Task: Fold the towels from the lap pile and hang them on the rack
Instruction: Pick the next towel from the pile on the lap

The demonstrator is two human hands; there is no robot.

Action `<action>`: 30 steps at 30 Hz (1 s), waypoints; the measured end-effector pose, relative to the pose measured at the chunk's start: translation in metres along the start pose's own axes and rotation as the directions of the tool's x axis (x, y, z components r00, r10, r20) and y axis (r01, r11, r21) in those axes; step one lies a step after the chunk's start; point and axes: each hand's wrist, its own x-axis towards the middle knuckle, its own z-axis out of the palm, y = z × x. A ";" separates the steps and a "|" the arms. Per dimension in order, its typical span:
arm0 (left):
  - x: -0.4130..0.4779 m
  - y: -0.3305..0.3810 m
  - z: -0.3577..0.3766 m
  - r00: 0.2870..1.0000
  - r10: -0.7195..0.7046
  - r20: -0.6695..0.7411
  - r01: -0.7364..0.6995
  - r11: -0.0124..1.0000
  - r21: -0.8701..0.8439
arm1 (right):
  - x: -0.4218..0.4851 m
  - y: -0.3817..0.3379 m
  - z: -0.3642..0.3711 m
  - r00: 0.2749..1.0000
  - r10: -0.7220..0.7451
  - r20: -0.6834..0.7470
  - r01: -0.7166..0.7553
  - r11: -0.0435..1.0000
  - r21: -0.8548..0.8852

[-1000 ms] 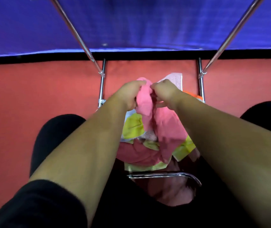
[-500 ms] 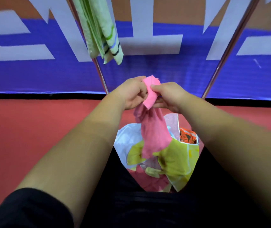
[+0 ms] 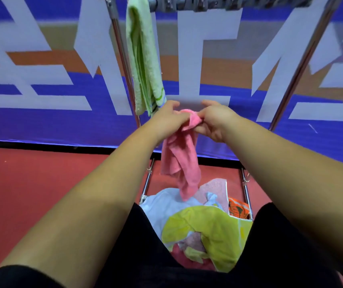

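A pink towel [image 3: 180, 161] is pinched at its top by the left hand [image 3: 167, 116] and the right hand [image 3: 214, 119], fingers curled on the cloth, and it hangs over the lap pile [image 3: 208, 229] at 6 o'clock. A folded green towel [image 3: 143, 59] is hung on the rack [image 3: 208, 3] at 11 o'clock from the hands. Big white characters on the banner [image 3: 41, 125] behind are cut off and cannot be read.

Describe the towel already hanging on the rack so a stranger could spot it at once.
Find the metal rack before the blue banner. From its top bar, beside the left post, hangs a folded green towel. Unlike the pink towel below, it has a striped lower edge.
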 end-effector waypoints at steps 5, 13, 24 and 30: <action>-0.009 0.006 -0.013 0.987 0.129 0.090 -0.123 0.989 -0.077 | -0.011 -0.029 0.005 0.995 0.040 0.093 -0.057 0.982 0.178; 0.004 0.017 -0.031 0.948 0.230 -0.220 -0.223 0.973 0.057 | -0.003 -0.050 0.011 0.986 0.071 0.149 -0.096 0.981 0.168; 0.013 0.061 -0.057 0.962 0.244 -0.124 -0.215 0.954 0.211 | -0.004 -0.081 0.000 0.842 -0.517 0.152 0.494 0.629 -0.601; 0.008 0.078 -0.084 0.960 0.276 0.058 -0.282 0.940 0.193 | -0.013 -0.103 -0.007 0.851 -0.497 0.167 0.525 0.807 -0.271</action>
